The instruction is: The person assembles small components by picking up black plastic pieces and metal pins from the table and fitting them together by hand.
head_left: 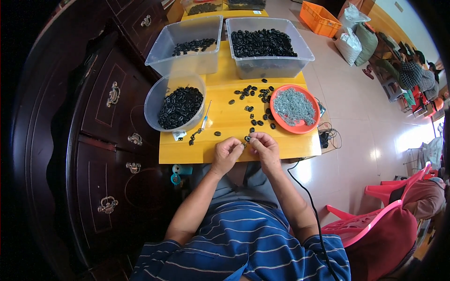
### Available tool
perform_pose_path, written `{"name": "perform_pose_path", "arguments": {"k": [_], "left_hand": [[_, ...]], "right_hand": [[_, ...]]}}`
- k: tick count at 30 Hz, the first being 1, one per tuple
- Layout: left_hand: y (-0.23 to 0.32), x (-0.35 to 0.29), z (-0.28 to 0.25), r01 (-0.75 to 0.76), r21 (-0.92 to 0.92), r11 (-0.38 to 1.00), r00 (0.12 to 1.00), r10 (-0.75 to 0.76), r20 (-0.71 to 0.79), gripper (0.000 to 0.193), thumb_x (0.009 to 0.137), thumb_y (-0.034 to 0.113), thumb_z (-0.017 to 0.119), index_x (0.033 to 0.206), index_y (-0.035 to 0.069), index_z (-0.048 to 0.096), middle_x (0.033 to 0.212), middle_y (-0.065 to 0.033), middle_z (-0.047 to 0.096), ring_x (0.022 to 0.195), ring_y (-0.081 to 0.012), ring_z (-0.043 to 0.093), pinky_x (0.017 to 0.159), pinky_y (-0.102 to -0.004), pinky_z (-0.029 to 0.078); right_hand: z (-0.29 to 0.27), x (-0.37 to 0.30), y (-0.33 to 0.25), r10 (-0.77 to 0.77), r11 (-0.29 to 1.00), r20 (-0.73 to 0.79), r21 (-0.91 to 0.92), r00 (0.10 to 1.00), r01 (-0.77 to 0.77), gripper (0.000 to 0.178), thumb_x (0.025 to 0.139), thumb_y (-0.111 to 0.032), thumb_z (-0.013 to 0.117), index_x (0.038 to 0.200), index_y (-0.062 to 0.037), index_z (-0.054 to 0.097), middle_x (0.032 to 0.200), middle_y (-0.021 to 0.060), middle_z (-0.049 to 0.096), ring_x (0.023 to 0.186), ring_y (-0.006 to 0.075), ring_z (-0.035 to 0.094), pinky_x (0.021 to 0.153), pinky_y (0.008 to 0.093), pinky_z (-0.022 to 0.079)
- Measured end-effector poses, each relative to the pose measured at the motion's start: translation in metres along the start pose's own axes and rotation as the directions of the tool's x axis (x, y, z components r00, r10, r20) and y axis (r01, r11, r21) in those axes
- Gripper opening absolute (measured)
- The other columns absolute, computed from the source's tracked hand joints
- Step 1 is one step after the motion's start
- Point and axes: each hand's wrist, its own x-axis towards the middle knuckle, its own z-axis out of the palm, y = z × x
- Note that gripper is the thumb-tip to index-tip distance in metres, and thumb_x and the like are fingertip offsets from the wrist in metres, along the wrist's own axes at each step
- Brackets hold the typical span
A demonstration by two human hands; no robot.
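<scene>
Both of my hands meet low over the front edge of the yellow table [220, 96]. My right hand [266, 151] pinches a small black oval piece [247, 139] between thumb and fingertips. Close beside it, my left hand [227, 155] is closed in a pinch; whatever its fingertips hold is too small to make out. A single loose black oval piece [217, 134] lies just beyond my left hand. More such pieces [252, 122] are scattered past my right hand, up to a red round dish [276, 122] heaped with small silvery metal parts [294, 107].
A round clear tub [151, 105] of black pieces stands at the left, with a thin blue-handled tool [205, 121] beside it. Two rectangular clear bins [185, 68] with black pieces stand behind. Dark drawers [110, 126] flank the left; a black cable [307, 192] runs by my right arm.
</scene>
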Motion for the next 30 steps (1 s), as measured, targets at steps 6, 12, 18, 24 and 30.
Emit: {"name": "perform_pose_path", "arguments": {"k": [6,12,18,24,30], "left_hand": [[-0.002,0.0,0.0,-0.014,0.013,1.0,1.0,0.014,-0.013,0.013,0.094,0.007,0.066,0.082,0.002,0.063,0.067,0.0056,0.056,0.06,-0.0026,0.05,0.054,-0.0227,0.041],[0.0,0.0,0.0,-0.014,0.01,1.0,1.0,0.014,-0.008,0.012,0.094,0.007,0.066,0.083,0.002,0.064,0.068,0.005,0.058,0.061,-0.0031,0.051,0.056,-0.0228,0.042],[-0.001,0.0,0.001,-0.004,0.001,1.0,1.0,0.004,-0.008,0.013,0.095,0.007,0.066,0.083,0.002,0.064,0.068,0.0055,0.056,0.062,-0.0029,0.05,0.056,-0.0228,0.041],[-0.002,0.0,0.001,-0.027,0.018,0.999,0.999,0.027,-0.031,0.014,0.096,0.008,0.065,0.084,0.002,0.064,0.067,0.0056,0.055,0.061,-0.0024,0.05,0.054,-0.0225,0.04],[0.002,0.0,0.001,-0.023,-0.01,1.0,0.999,0.023,-0.049,0.014,0.096,0.008,0.065,0.084,0.002,0.063,0.066,0.0053,0.056,0.06,-0.0031,0.051,0.053,-0.0229,0.041]], "right_hand": [[0.001,0.0,0.002,-0.036,0.999,-0.01,-0.011,0.999,0.036,0.012,0.097,-0.008,0.068,0.108,-0.0055,0.071,0.086,-0.0041,0.067,0.068,0.0043,0.055,0.062,0.0208,0.044],[0.0,0.0,0.006,-0.05,0.999,-0.029,-0.012,0.998,0.049,0.012,0.096,-0.007,0.068,0.108,-0.006,0.071,0.086,-0.0045,0.067,0.069,0.0035,0.055,0.063,0.0203,0.044],[0.003,-0.001,0.01,-0.038,0.999,-0.024,-0.013,0.999,0.037,0.009,0.095,-0.009,0.07,0.104,-0.0064,0.071,0.086,-0.0046,0.067,0.068,0.0029,0.055,0.062,0.0192,0.044],[0.008,-0.002,0.01,0.003,0.999,-0.034,-0.039,0.999,-0.004,0.011,0.095,-0.008,0.07,0.105,-0.0053,0.071,0.088,-0.0023,0.068,0.07,0.0053,0.058,0.063,0.02,0.046],[0.015,-0.002,0.01,-0.005,1.0,-0.073,-0.028,0.997,0.003,0.008,0.096,-0.011,0.069,0.103,-0.0068,0.07,0.087,-0.0046,0.067,0.069,0.0029,0.055,0.062,0.0191,0.045]]}}
